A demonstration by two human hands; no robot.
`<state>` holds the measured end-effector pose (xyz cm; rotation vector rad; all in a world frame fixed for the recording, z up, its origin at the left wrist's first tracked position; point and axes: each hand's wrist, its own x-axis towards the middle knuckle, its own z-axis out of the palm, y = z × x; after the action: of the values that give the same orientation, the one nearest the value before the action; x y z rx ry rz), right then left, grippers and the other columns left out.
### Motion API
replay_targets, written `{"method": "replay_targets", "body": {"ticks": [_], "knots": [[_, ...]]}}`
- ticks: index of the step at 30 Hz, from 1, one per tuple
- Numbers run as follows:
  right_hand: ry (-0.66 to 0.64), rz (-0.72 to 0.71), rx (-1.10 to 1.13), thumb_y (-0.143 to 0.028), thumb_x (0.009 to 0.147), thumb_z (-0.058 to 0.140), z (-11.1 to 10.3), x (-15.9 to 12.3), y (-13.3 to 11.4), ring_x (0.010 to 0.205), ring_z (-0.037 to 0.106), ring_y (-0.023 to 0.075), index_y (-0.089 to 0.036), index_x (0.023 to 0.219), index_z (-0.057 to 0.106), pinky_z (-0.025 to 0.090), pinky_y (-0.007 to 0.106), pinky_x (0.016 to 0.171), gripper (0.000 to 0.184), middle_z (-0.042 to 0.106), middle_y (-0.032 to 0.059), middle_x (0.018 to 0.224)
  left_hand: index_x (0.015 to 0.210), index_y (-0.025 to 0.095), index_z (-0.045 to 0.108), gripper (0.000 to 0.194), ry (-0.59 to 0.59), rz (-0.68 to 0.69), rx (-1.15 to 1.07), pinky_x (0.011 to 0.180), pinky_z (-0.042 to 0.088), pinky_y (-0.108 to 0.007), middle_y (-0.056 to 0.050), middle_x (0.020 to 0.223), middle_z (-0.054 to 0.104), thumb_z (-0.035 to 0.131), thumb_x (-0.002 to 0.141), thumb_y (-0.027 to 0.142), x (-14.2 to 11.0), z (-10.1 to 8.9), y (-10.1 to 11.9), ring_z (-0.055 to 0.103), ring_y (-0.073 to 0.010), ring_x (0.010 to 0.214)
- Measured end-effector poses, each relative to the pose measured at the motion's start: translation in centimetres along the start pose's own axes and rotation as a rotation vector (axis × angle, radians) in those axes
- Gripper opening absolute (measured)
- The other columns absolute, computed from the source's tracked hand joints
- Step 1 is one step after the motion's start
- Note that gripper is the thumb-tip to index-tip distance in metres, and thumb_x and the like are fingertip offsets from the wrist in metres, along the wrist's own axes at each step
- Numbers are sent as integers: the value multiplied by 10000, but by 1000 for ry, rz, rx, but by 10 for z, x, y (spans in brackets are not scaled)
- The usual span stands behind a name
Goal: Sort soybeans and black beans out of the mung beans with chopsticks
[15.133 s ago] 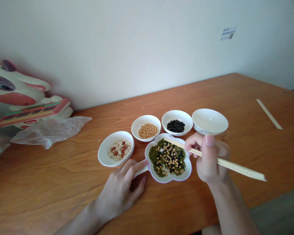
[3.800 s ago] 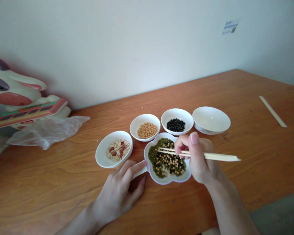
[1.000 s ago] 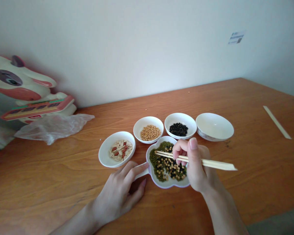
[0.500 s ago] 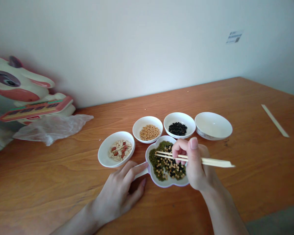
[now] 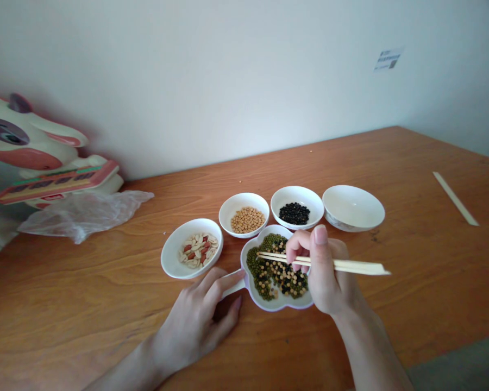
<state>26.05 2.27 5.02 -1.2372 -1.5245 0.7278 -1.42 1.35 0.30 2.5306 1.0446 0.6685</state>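
My left hand [image 5: 199,312] grips the short white handle of a flower-shaped dish [image 5: 274,307] with a lilac rim. Mixed green, black and tan beans [image 5: 264,271] are spread over the dish's floor, with a bare patch near the front. My right hand [image 5: 328,271] is closed around a pair of wooden chopsticks [image 5: 358,266], above the dish's right side and hiding part of it. The chopstick tips are close together among the beans at the left of the dish. Whether a bean is pinched between them is too small to tell.
Behind the dish stand white bowls of tan soybeans [image 5: 248,220] and black beans [image 5: 294,213], plus an empty bowl [image 5: 353,209]. A bowl of pale and reddish seeds [image 5: 195,251] is left. Further out lie a chopstick sleeve [image 5: 455,199], plastic bag [image 5: 81,214] and cow toy [image 5: 44,146].
The chopstick tips have come together over the beans. My left hand keeps its hold on the dish handle, and the whole view has shifted slightly.
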Motion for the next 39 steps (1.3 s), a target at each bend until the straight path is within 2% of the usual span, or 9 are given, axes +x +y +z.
{"method": "replay_targets", "body": {"ticks": [19,39], "knots": [[5,-14,-10,-658,1118,162,-1,0,-1,535,494,143,-220,637,575,375,314,567,771,554,15,557,1537,291,455,553,-18,-12,-8,881,652,-374,-90,1190,683,617,1026,152,-1,0,-2,731,-226,1035],[-14,-14,19,-647,1126,190,0,-2,0,571,542,134,-212,681,582,383,308,601,736,589,9,604,1535,285,468,552,-13,-6,-1,890,641,-355,-84,1194,684,623,1023,152,-1,0,-1,730,-222,1038]]}}
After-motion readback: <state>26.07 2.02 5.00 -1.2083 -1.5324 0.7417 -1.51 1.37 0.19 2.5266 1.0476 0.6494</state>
